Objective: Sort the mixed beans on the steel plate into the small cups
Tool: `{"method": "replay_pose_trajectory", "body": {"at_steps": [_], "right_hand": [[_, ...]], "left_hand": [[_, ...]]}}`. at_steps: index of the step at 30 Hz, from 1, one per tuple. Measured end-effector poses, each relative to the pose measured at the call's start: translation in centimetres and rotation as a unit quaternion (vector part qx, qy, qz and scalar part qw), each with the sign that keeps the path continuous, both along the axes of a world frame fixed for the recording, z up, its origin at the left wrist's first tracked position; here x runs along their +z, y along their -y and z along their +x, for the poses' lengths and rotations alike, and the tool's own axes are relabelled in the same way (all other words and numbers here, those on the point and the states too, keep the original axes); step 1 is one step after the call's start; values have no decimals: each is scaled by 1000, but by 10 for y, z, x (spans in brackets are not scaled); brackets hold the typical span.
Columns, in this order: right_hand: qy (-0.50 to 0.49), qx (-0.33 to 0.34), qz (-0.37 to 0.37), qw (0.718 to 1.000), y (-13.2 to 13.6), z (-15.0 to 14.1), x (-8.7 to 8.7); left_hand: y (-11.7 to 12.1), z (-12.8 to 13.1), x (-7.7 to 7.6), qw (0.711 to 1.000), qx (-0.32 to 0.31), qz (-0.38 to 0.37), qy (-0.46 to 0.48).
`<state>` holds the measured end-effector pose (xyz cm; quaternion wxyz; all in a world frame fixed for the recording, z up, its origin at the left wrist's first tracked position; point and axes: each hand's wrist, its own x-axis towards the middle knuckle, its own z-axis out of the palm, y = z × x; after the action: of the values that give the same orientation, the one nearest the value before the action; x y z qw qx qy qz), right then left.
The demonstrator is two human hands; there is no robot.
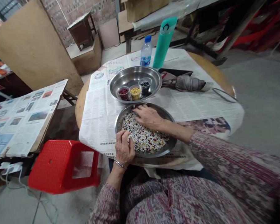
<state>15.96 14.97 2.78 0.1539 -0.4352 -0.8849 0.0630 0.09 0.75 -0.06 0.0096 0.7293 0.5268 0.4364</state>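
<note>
A round metal tray [155, 153] in front of me holds a spread mix of white grains [143, 133] with dark red, yellow and black beans among them. At the tray's near left edge, my left hand [125, 147] is closed with its fingers curled over the rim. My right hand [149, 117] lies over the far part of the mix, fingers stretched out and apart, the tips close to the far wall. Just beyond is a second metal tray [128, 77] with clear cups of red beans [123, 92], yellow beans [135, 92] and black beans [145, 85].
Newspaper [95, 115] covers the round table. A water bottle [146, 53] and a green bottle [165, 43] stand behind the far tray. A folded grey umbrella [188, 83] lies to the right. A red stool [53, 165] and another newspaper-covered table [18, 127] are at left.
</note>
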Motion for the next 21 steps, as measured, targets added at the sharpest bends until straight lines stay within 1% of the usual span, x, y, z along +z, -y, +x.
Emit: {"method": "replay_pose_trajectory", "body": {"at_steps": [1, 2, 4, 6, 7, 8, 9, 12, 14, 16, 18, 21], "right_hand": [[5, 14, -1, 1000, 4, -7, 0], [8, 44, -6, 999, 9, -13, 0], [8, 130, -27, 991, 22, -15, 3], [3, 200, -45, 979, 36, -5, 6], [-2, 217, -48, 975, 42, 3, 7], [-8, 220, -43, 974, 47, 13, 7], [-16, 213, -38, 976, 51, 24, 7], [-49, 150, -15, 987, 58, 52, 4], [-74, 109, -6, 991, 62, 63, 0], [-94, 66, 3, 993, 67, 68, -4], [-120, 19, 22, 992, 73, 68, -8], [-182, -30, 53, 981, 83, 66, -15]], "left_hand": [[0, 0, 0, 1000, 0, 1, 0], [0, 0, 1, 1000, 0, 1, 0], [1, 0, 1, 1000, 0, 4, 1], [1, 0, 1, 1000, 0, 4, 4], [1, 0, 1, 1000, 0, 4, 5], [2, 0, 1, 1000, -2, 5, 5], [2, 1, 2, 1000, -3, 5, 5], [4, 2, 13, 1000, -4, -7, -6], [5, 3, 25, 998, -6, -47, -40], [5, 3, 38, 989, -8, -107, -104], [4, 3, 50, 968, -6, -178, -177], [-4, 7, 64, 920, -2, -297, -257]]}}
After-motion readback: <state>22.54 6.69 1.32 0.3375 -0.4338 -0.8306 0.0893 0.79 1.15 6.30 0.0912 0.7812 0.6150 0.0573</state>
